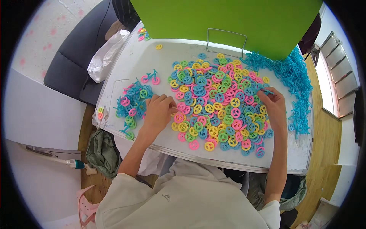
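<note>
A large pile of small plastic wheels (219, 97) in pink, yellow, green and blue covers the middle of the white table. My left hand (157, 110) is at the pile's left edge, its fingers pinched together; what is between them is too small to make out. At the pile's right side, my right hand (273, 102) pinches a blue plastic bike frame (267, 91) between thumb and fingers. Beyond it lies a long heap of blue frames (295, 76). Left of my left hand is a cluster of toy bicycles (133, 99) with blue frames and coloured wheels.
A green panel (228, 23) stands at the table's far side, with a wire stand (227, 32) before it. One yellow wheel (159, 47) lies apart on the white table (152, 57). To the left are a dark chair (72, 65) and a white plastic bag (106, 57).
</note>
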Action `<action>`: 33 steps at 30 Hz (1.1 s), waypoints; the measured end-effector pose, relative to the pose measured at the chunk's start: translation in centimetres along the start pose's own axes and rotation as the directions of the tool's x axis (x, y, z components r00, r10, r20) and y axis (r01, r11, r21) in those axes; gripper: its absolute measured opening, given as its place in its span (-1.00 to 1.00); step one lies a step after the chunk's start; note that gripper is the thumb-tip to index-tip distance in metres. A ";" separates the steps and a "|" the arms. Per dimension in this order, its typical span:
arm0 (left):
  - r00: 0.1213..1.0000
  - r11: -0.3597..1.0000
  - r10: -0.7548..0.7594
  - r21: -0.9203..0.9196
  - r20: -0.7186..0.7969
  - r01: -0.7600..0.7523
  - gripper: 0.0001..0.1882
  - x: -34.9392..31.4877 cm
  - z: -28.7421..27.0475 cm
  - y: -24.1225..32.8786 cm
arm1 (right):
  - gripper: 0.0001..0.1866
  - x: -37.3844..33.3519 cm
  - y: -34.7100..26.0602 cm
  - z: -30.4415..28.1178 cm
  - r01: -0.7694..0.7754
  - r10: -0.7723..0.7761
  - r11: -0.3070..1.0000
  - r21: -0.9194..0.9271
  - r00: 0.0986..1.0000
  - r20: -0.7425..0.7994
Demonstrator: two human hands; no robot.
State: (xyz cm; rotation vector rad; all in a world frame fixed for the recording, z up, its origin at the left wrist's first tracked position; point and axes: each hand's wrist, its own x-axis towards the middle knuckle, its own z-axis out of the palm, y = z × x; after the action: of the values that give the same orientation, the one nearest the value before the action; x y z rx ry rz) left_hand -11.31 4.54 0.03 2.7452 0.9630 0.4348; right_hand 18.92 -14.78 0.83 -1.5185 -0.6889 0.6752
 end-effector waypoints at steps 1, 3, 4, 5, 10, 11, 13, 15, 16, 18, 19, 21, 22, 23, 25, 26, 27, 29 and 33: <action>1.000 1.000 0.002 0.001 0.003 -0.002 -0.81 0.1 0.1 0.0 | -0.81 -0.1 0.1 0.4 -0.002 0.002 1.000 0.002 1.000 -0.002; 1.000 1.000 -0.010 0.018 0.006 0.009 -0.86 0.4 0.4 0.1 | -0.88 -0.4 0.3 1.3 -0.047 0.040 0.990 0.132 0.998 0.050; 1.000 1.000 -0.004 0.017 0.007 0.004 -0.86 0.5 0.5 -0.4 | -0.88 -0.6 0.2 2.0 -0.046 0.040 0.990 0.133 0.998 0.045; 0.999 0.999 -0.035 -0.041 -0.021 0.034 -0.89 0.7 0.5 -1.2 | -0.88 -0.9 -0.1 2.8 -0.006 -0.001 0.990 0.140 0.998 0.055; 0.937 0.831 -0.298 -0.532 -0.183 0.161 -0.90 2.4 -1.4 3.5 | -0.84 -1.9 0.7 4.9 0.252 -0.237 0.961 -0.117 0.964 0.124; 0.963 0.734 -0.258 -0.664 -0.076 0.144 -0.84 2.6 -1.6 5.0 | -0.84 -2.3 0.2 5.4 0.253 -0.238 0.960 -0.121 0.963 0.126; 0.995 0.520 -0.036 -0.848 0.098 0.102 -0.75 2.7 -0.3 5.2 | -0.80 -3.1 -0.8 6.0 0.235 -0.206 0.949 -0.208 0.967 0.153; 0.975 0.400 0.003 -0.894 0.221 0.202 -0.76 3.8 -0.2 7.4 | -0.79 -3.3 -0.7 6.0 0.239 -0.205 0.941 -0.241 0.966 0.158; 0.939 0.282 0.054 -0.907 0.340 0.313 -0.76 4.1 -0.1 8.4 | -0.78 -3.3 -0.7 6.0 0.240 -0.200 0.933 -0.268 0.966 0.165; 0.940 0.278 0.058 -0.910 0.336 0.308 -0.76 4.5 0.5 8.9 | -0.80 -3.3 -0.6 5.9 0.262 -0.222 0.927 -0.268 0.960 0.170; 0.941 0.276 0.056 -0.911 0.334 0.307 -0.75 4.6 0.7 9.0 | -0.82 -3.3 -0.7 5.9 0.283 -0.242 0.922 -0.264 0.954 0.179; 0.941 0.294 0.056 -0.906 0.335 0.305 -0.76 4.5 1.0 9.1 | -0.81 -3.3 -0.7 5.8 0.304 -0.263 0.925 -0.228 0.945 0.193; 0.940 0.312 0.053 -0.899 0.338 0.306 -0.76 4.5 1.1 9.1 | -0.80 -3.4 -0.7 5.8 0.322 -0.282 0.927 -0.191 0.936 0.210; 0.940 0.312 0.055 -0.900 0.337 0.304 -0.76 4.6 1.2 9.2 | -0.80 -3.4 -0.5 5.9 0.323 -0.284 0.927 -0.192 0.936 0.208; 0.927 0.284 0.058 -0.896 0.370 0.340 -0.80 4.7 1.4 9.3 | -0.79 -3.4 0.3 6.2 0.276 -0.264 0.960 -0.046 0.949 0.171; 0.927 0.284 0.058 -0.897 0.369 0.339 -0.80 4.7 1.5 9.3 | -0.79 -3.5 0.3 6.2 0.277 -0.265 0.960 -0.047 0.949 0.172; 0.926 0.230 0.056 -0.908 0.373 0.351 -0.83 4.6 1.7 9.4 | -0.78 -3.5 0.4 6.1 0.259 -0.241 0.963 -0.079 0.953 0.186; 0.925 0.175 0.055 -0.916 0.376 0.362 -0.85 4.8 2.0 9.6 | -0.77 -3.5 0.5 6.1 0.240 -0.215 0.964 -0.113 0.956 0.199; 0.957 0.237 -0.017 -0.929 0.289 0.284 -0.96 5.1 2.9 9.8 | -0.78 -3.2 0.4 6.1 0.214 -0.191 0.973 -0.086 0.958 0.215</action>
State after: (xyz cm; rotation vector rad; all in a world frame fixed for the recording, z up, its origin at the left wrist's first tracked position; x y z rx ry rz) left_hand -0.87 -0.03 1.10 1.4440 0.5425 0.4509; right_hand 12.15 -13.29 0.17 -1.4637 -1.0390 0.6515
